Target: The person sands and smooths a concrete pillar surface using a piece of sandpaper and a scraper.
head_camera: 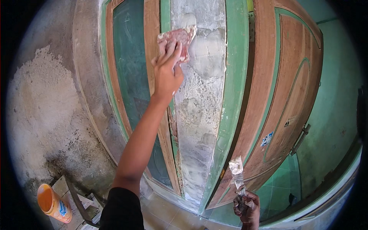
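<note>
My left hand [168, 72] is raised high, gripping a red putty spreader [179, 40] smeared with whitish filler. The spreader's upper edge lies against a grey masonry strip [198, 112] between the window frame and the green door frame [234, 86]. Around it, the strip shows smooth filler patches [208, 54]; lower down, the surface is pitted and blotchy. At the lower right, my right hand [249, 205] holds a putty knife [238, 179] by its dirty handle, blade upward. A lump of white filler [236, 166] sits on the blade's end.
A brown wooden door [287, 86] with a metal handle [300, 139] stands ajar on the right. To the left is a wood-framed glass window [129, 57]. An orange plastic tub [54, 204] rests on a wooden stand [76, 198] beside the stained wall [49, 115].
</note>
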`<state>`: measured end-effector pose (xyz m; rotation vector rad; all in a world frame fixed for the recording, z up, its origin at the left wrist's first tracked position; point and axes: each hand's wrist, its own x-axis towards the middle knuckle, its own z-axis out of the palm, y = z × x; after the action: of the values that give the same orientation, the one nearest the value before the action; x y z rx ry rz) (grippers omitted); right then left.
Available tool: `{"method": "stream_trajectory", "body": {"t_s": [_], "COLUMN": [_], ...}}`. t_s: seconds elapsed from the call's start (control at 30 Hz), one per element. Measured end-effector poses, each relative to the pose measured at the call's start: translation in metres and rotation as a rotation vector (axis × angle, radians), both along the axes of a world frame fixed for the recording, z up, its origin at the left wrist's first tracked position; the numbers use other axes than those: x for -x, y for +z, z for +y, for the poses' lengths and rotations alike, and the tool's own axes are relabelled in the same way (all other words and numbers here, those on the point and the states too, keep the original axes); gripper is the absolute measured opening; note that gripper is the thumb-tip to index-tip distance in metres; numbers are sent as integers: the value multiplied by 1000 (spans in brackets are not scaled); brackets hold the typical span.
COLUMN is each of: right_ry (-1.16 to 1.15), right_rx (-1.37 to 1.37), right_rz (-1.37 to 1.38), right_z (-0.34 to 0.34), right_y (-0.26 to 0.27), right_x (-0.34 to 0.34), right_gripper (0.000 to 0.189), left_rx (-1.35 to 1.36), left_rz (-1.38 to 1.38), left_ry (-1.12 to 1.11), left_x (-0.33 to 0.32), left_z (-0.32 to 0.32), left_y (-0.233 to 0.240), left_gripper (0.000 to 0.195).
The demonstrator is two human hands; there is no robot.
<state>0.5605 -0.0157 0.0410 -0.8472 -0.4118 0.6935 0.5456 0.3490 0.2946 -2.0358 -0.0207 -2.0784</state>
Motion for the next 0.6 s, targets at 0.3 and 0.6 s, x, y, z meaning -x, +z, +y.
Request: {"method": "stream_trajectory", "body": {"t_s": [0.3, 0.6], "right_ry": [28, 24], "right_rx": [20, -18], "right_rz": [-29, -38], "right_z": [2, -5], "right_y": [-3, -1], "right_x": [1, 2], "right_gripper": [37, 36], "left_rx": [158, -174], "left_rz": [-109, -82], "left_ry": [-292, -76], "left_x": [17, -4], "left_z": [-5, -25], "left_y": [-56, 63], "left_gripper": [53, 53]}}
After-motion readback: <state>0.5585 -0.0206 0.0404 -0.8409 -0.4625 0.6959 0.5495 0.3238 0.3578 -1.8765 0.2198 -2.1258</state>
